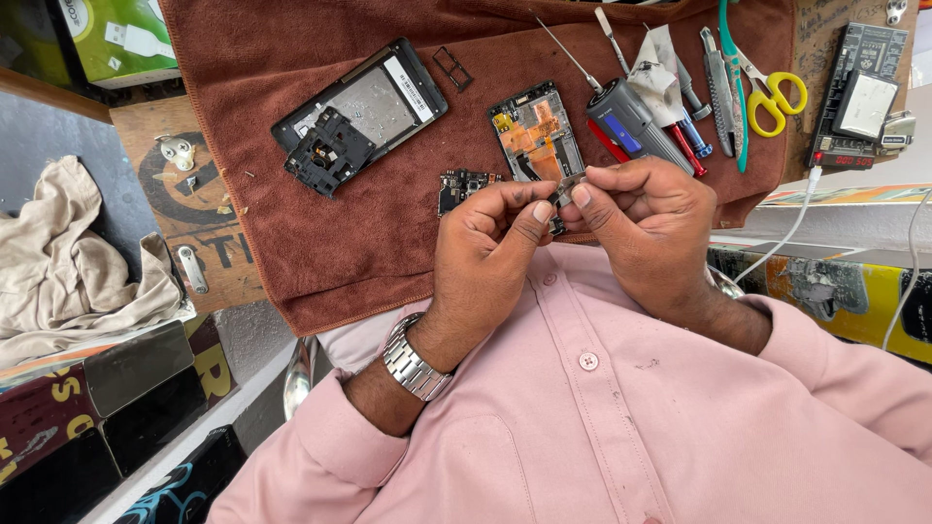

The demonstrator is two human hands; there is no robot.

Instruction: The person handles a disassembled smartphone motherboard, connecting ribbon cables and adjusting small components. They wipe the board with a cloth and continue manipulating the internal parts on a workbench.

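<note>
Two hands meet over the near edge of a brown towel, and a small metal part is pinched between them. The grip of the left hand is closed on the part with thumb and forefinger; the grip of the right hand is closed on its other end in the same way. The part is held in the air just above the towel's near edge, close to the chest of a pink shirt.

Such a small piece is judged best handled with light fingertip pressure only, and kept over the towel so that a slip is caught by the cloth.

On the towel, just beyond the hands, an opened phone frame with an orange flex is laid, and a small circuit board lies beside it. Farther toward the towel's far left, a phone back housing is placed. At the towel's right end a grey screwdriver, tweezers and yellow scissors are crowded together. Free cloth is left at the towel's near left; its near edge hangs over the table, so little room is left there.
</note>
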